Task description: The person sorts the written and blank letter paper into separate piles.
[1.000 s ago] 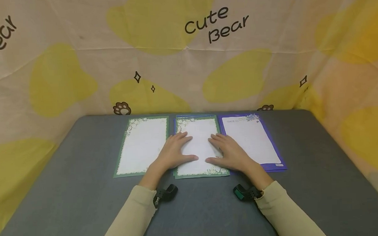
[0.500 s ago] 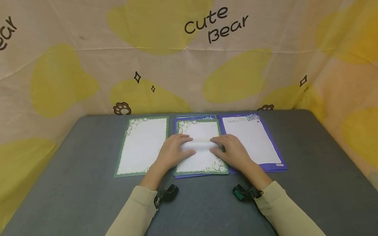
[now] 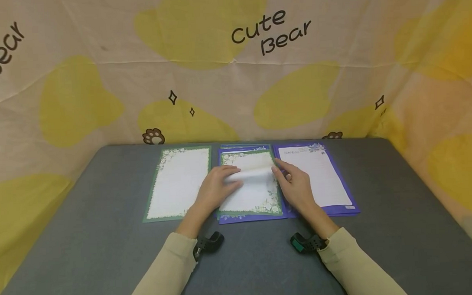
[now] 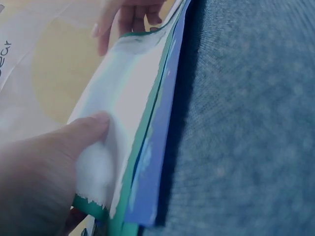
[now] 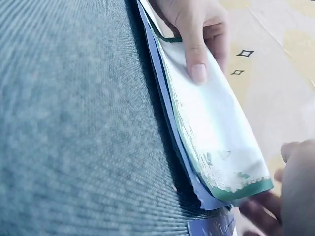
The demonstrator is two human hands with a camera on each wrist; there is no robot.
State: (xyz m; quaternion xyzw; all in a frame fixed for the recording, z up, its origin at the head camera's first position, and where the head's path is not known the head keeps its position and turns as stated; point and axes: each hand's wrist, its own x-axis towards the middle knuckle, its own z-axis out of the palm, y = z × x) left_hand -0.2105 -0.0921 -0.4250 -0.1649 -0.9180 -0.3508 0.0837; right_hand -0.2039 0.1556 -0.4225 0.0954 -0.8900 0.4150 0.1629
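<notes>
A white writing sheet with a green floral border is bowed up in a ridge across its middle. My left hand pinches its left edge, thumb on the near face and fingers behind, as the right wrist view shows at the left hand. My right hand is beside the right edge, fingers loosely bent. In the right wrist view its thumb stands apart from the paper and some fingers lie near the sheet's corner; whether they touch is unclear. Blue-purple bordered paper lies underneath.
A green-bordered sheet lies flat to the left, and purple-bordered sheets lie to the right. The grey table ends at a patterned "Cute Bear" cloth behind.
The middle green-bordered sheet went from flat to bowed, exposing purple paper beneath. My right hand moved from on the sheet to its right edge. My left hand closed on the left edge.
</notes>
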